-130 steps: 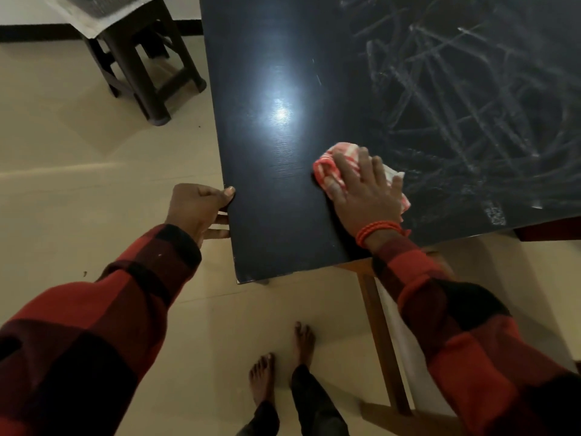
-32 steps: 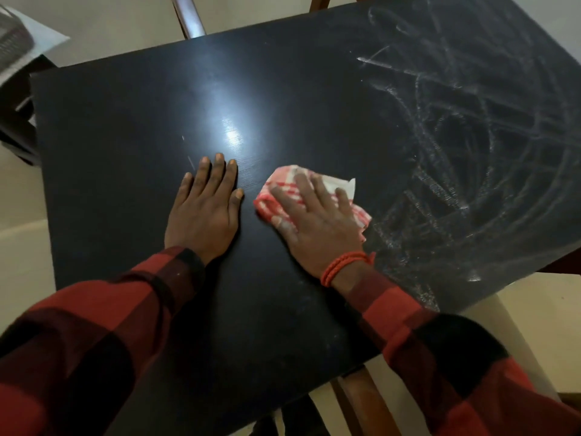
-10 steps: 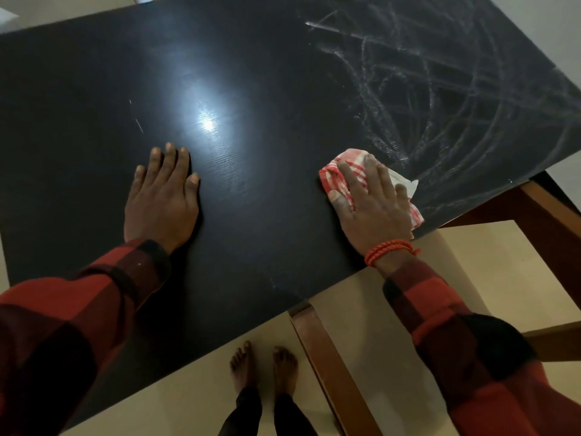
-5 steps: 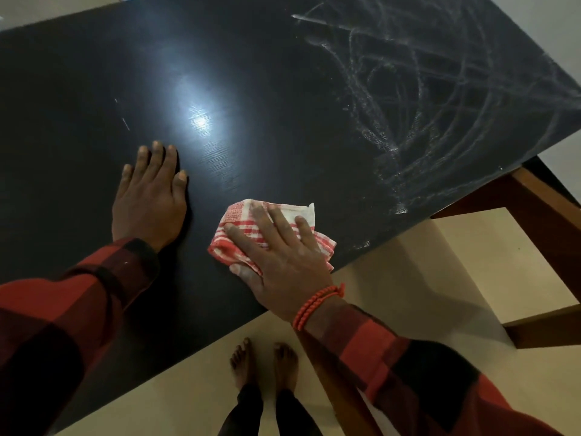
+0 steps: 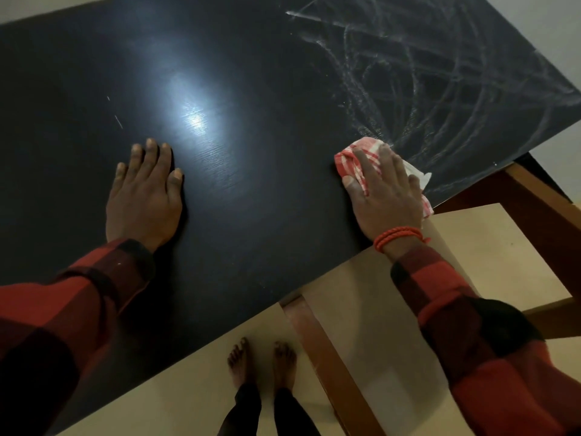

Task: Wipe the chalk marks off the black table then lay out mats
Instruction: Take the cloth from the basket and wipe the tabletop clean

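The black table [image 5: 251, 73] fills most of the view. White chalk scribbles [image 5: 440, 73] cover its far right part; the left and middle look glossy and free of marks. My right hand [image 5: 385, 193] presses a red-and-white checked cloth [image 5: 355, 158] flat on the table by the near right edge, at the border of the scribbles. My left hand [image 5: 144, 193] lies palm down on the dark surface, fingers together, holding nothing. No mats are in view.
Brown wooden table frame bars [image 5: 327, 357] show below the near edge, another wooden bar [image 5: 540, 196] at the right. Beige floor [image 5: 361, 309] lies beneath, with my bare feet [image 5: 261, 360] on it close to the table.
My right hand has swept the cloth from the near middle of the table rightward to the edge of the chalk scribbles. My left hand has stayed flat in place.
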